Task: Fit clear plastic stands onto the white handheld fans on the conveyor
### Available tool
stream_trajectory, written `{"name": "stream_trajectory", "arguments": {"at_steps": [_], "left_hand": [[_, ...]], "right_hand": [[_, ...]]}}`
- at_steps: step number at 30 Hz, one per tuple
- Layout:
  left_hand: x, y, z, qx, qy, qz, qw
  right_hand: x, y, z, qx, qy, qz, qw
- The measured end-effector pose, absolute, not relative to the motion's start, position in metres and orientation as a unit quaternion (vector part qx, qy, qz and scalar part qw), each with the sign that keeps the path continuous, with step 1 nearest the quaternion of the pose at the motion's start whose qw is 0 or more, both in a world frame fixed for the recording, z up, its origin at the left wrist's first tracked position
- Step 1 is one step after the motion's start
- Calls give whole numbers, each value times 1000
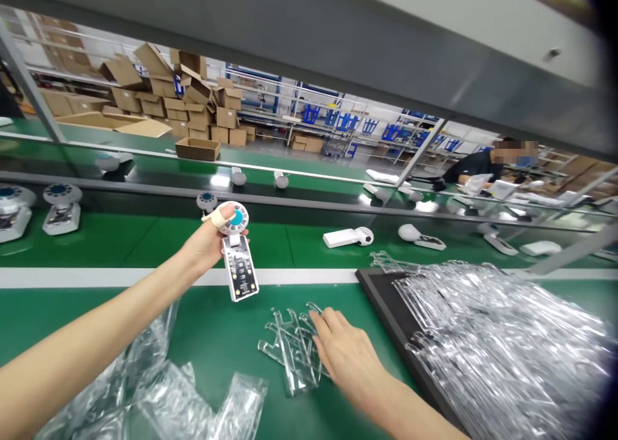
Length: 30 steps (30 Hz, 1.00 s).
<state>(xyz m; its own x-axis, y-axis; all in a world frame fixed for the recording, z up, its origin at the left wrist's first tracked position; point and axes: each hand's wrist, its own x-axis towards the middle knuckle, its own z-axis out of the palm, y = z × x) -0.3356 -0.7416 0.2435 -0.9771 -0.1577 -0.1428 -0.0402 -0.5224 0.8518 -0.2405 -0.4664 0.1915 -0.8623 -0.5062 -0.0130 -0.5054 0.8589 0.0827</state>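
White device (239, 259), green worktop (318, 420), cardboard boxes (226, 118)

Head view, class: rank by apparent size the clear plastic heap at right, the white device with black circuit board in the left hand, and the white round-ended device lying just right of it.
1. Clear plastic heap
2. Held device
3. Lying device, seemingly farther away
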Motion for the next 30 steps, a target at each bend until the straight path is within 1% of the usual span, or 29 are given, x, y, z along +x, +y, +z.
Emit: {"name": "stream_trajectory", "arguments": {"at_steps": [3, 5, 8, 10, 14, 17, 20, 25, 28, 30], "left_hand": [[-334, -737, 242, 98, -492, -865, 17], [-333, -737, 241, 99, -500, -860, 13], [-331, -739, 239, 97, -509, -855, 14], [-329, -739, 238, 98, -511, -854, 12], [-324, -733, 239, 109, -513, -851, -5], [-320, -723, 243, 95, -517, -851, 0], [-316, -711, 247, 72, -511, -856, 25], [-313, -700, 253, 54, -501, -862, 48], [-314, -700, 258, 43, -507, -859, 57], [-317, -701, 264, 35, -506, -859, 67]], "right_hand": [[-230, -457, 175, 279, -953, -44, 109], [-221, -447, 169, 304, -941, -36, 143], [-210, -434, 164, 332, -934, -22, 128], [-205, -430, 166, 318, -942, 3, 110], [-205, -438, 190, 268, -952, 96, 108], [-216, -466, 221, 222, -954, 175, 98], [-237, -515, 240, 194, -952, 220, 87], [-269, -585, 232, 144, -955, 234, 110], [-276, -593, 222, 137, -954, 239, 121], [-279, -588, 218, 146, -945, 276, 102]]}}
